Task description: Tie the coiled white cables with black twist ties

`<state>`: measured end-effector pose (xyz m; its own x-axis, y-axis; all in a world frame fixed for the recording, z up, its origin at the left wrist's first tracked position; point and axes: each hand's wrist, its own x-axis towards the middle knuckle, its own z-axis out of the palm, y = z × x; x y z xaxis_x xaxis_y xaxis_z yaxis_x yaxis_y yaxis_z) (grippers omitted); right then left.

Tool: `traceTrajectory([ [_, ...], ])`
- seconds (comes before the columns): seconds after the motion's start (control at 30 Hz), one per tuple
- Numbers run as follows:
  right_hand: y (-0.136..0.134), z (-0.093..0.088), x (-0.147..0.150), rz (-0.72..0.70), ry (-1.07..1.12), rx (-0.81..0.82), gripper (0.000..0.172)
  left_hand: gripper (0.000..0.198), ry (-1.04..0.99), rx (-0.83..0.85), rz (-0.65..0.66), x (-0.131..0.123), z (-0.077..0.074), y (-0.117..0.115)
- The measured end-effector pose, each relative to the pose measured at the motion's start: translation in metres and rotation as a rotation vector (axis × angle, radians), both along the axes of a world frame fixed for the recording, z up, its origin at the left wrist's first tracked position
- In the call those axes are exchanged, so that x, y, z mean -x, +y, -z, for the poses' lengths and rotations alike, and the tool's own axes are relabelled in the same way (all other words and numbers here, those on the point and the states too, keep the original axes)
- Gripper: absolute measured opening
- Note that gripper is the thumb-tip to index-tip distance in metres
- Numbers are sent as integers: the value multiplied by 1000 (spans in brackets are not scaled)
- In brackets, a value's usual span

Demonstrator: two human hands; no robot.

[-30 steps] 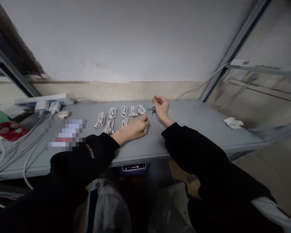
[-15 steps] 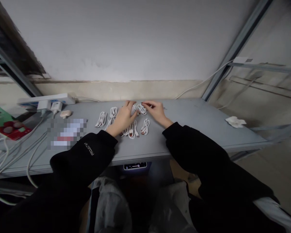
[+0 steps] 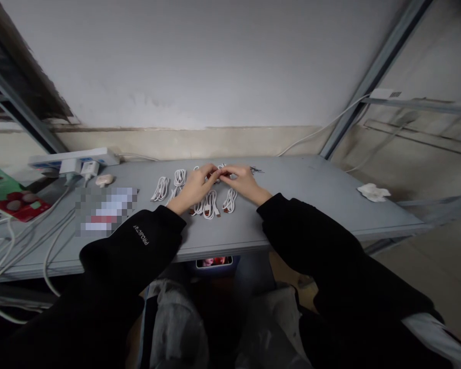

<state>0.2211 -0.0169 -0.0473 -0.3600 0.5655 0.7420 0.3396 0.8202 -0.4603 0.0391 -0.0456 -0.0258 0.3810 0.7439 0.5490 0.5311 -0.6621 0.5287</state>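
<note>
Several coiled white cables lie on the grey table (image 3: 299, 205), among them one at the left (image 3: 160, 189), one behind it (image 3: 180, 177) and one at the front right (image 3: 229, 200). My left hand (image 3: 200, 185) is over the back middle coils, its thumb and fingers closed at the tips. My right hand (image 3: 243, 180) meets it from the right, fingertips pinched and touching the left ones. What the fingertips hold is too small and covered to make out. Some thin black ties (image 3: 256, 169) lie just behind my right hand.
A power strip (image 3: 77, 156) with plugs, an earbud case (image 3: 104, 180), a blurred-out flat object (image 3: 106, 210) and loose white cables are at the left. Crumpled tissue (image 3: 373, 192) lies at the right. A lit phone (image 3: 214, 262) is below the table's front edge.
My right hand has moved slightly left, so that its fingertips now meet those of my left hand. More of the black ties shows. The phone's screen picture has changed.
</note>
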Motion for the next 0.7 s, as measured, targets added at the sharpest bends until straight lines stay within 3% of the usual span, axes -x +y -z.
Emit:
traceTrajectory([
  [0.33,-2,1,4,1,34,66,7,22,218,-174,-112,2,-2,0],
  [0.47,-3,-3,3,-48,-34,79,11,21,203,-160,-111,4,1,6],
  [0.6,0,-6,-1,-64,-100,63,27,22,147,-120,-160,6,2,12],
  [0.7,5,-8,-7,-43,-122,49,25,24,120,-120,-156,6,2,12],
])
